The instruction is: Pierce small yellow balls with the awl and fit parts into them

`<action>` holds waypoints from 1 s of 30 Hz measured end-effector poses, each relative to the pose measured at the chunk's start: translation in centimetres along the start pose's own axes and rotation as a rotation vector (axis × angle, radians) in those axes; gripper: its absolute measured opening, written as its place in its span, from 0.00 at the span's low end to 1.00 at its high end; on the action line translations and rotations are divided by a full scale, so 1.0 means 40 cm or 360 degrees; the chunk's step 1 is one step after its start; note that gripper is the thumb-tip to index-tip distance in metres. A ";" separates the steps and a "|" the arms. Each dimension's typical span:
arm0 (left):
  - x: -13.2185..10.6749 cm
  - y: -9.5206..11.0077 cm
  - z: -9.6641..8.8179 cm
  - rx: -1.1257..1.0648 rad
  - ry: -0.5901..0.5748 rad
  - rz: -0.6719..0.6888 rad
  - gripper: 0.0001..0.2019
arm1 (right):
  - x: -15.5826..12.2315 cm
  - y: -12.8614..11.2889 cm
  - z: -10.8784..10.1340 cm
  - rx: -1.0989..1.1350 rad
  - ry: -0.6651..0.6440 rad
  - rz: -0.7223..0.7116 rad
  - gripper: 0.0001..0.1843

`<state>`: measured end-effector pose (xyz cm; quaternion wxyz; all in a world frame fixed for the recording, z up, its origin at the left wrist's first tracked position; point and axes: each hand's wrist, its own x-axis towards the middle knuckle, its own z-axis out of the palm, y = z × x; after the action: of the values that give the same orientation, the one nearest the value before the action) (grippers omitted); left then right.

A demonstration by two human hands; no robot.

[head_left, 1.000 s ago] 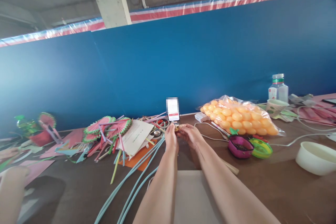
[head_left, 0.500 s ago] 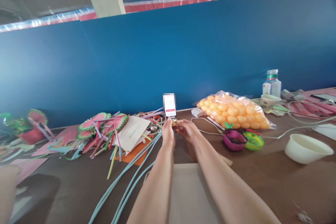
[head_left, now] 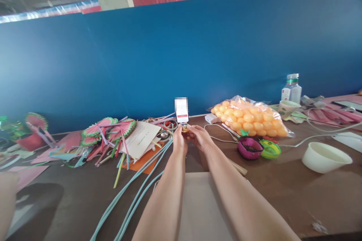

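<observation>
Both my arms reach far out over a brown table (head_left: pixel 283 192). My left hand (head_left: pixel 179 140) and my right hand (head_left: pixel 199 137) meet with fingers pinched on a small orange object (head_left: pixel 185 128), held between them just above the tabletop. Right behind it a phone (head_left: pixel 181 112) stands upright against the blue wall. Long pale-blue tubes (head_left: pixel 135 196) run from under my left hand toward the near left. A beige sheet (head_left: pixel 202 207) lies under my forearms.
A clear bag of orange balls (head_left: pixel 249 120) lies to the right, with a magenta dish (head_left: pixel 249 147), a green dish (head_left: pixel 270 149) and a white bowl (head_left: pixel 325 156) nearer. Pink-green paper fans (head_left: pixel 113 130), sticks and papers clutter the left. A bottle (head_left: pixel 291 90) stands far right.
The view shifted slightly, so the things sit a little higher and to the left in the picture. My hands stay together on the small object, shifted a little left.
</observation>
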<state>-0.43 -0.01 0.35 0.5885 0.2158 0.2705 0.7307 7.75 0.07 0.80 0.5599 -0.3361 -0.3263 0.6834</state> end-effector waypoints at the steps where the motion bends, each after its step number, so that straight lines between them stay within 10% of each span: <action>1: 0.000 -0.001 -0.001 0.0024 -0.0008 0.0006 0.13 | 0.002 0.003 -0.001 -0.0044 0.0019 -0.0005 0.19; 18: 0.005 0.003 -0.004 0.0043 0.0120 -0.0110 0.12 | -0.006 -0.004 0.013 -0.0223 0.0180 0.0077 0.20; 25: 0.012 0.035 0.002 -0.0105 0.0500 -0.0231 0.10 | -0.056 -0.088 0.001 -0.2021 0.0463 -0.0297 0.15; 30: 0.005 0.037 -0.002 -0.0127 0.0543 -0.0188 0.10 | -0.054 -0.073 -0.041 -0.2645 0.0363 0.0029 0.21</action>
<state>-1.64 -0.05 1.24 0.5840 0.0488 0.3494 0.7311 11.02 -1.47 2.47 0.1542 -0.7090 -0.6623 0.1869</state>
